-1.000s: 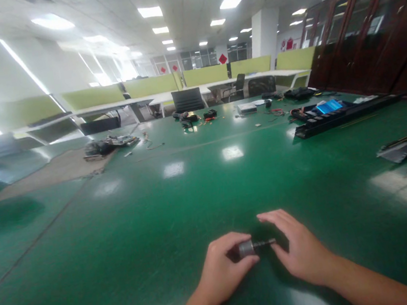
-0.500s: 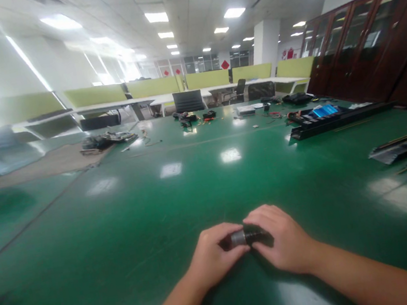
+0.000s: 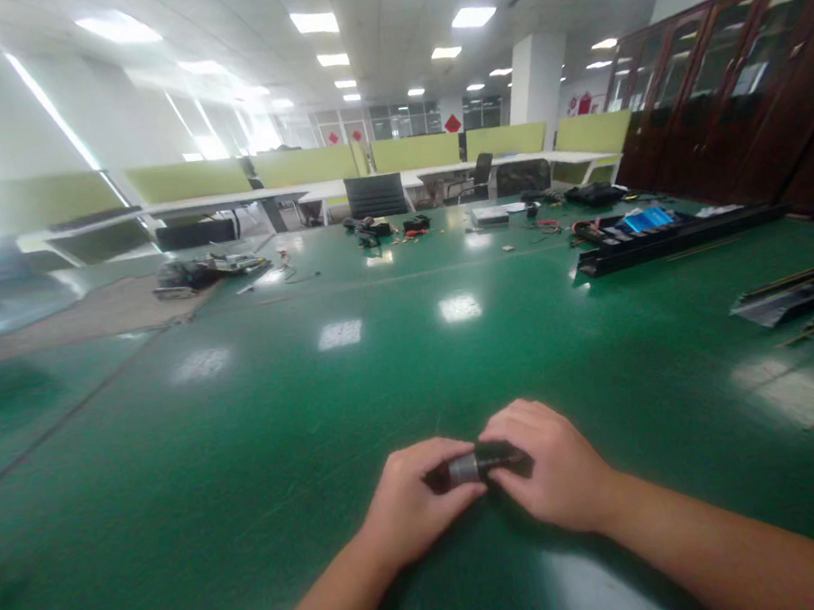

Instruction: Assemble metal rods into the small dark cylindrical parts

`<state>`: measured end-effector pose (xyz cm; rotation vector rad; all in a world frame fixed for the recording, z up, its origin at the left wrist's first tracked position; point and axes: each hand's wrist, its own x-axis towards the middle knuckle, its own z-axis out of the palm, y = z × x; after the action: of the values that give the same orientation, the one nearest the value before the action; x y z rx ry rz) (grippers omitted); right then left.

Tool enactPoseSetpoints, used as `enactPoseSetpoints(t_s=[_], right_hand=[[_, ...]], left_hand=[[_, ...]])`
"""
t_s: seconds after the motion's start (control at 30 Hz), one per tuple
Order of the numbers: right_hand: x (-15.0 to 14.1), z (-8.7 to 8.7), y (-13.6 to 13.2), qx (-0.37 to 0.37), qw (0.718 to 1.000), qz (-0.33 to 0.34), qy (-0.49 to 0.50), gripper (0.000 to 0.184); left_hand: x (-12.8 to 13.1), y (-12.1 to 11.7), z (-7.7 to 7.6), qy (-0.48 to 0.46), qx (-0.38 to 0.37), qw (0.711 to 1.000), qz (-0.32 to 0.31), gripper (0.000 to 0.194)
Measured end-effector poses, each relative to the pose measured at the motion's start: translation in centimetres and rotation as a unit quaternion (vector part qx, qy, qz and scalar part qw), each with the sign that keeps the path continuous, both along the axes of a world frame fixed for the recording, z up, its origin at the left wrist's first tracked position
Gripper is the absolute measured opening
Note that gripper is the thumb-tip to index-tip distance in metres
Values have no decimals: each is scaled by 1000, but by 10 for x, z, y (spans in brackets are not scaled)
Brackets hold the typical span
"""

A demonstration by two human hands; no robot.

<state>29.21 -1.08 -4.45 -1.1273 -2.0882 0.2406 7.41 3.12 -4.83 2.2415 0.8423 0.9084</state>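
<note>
A short black cylinder with a grey band [image 3: 464, 469] lies sideways between my two hands, low over the green table near its front; its exact kind is not clear. My left hand [image 3: 403, 507] is closed round the left, grey-banded end with thumb and fingers. From the other side, my right hand [image 3: 561, 470] grips the black end, and its fingers hide part of it. The fingertips of both hands nearly meet at the middle of the cylinder. Whether it rests on the tabletop [image 3: 301, 411] I cannot tell.
Black metal channels with parts [image 3: 671, 243] lie at the right, and more rails [image 3: 806, 289] at the right edge. Along the far side are black devices [image 3: 370, 231], a grey box [image 3: 490, 217] and a heap of parts [image 3: 205, 271]. An office chair [image 3: 375, 195] stands beyond.
Both hands and the cylinder have shifted slightly left and up in the view. The grip looks much the same, with a little more of the grey-banded end showing.
</note>
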Motion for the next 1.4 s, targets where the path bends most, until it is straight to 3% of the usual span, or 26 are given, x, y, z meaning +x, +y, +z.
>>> enactPoseSetpoints(t_s=[0.3, 0.87, 1.17, 1.4], right_hand=[[-2, -3, -6, -57, 998, 16, 1, 22], [-1, -10, -3, -61, 997, 32, 45, 11], [-1, -7, -4, -62, 996, 34, 54, 7], [0, -7, -2, -85, 993, 37, 70, 6]], left_hand=[[-2, -9, 5, -12, 21, 1000, -18, 26], [1, -12, -1, 22, 48, 999, 14, 25], [-1, -18, -2, 81, 160, 984, 24, 29], [0, -19, -1, 87, 189, 978, 26, 28]])
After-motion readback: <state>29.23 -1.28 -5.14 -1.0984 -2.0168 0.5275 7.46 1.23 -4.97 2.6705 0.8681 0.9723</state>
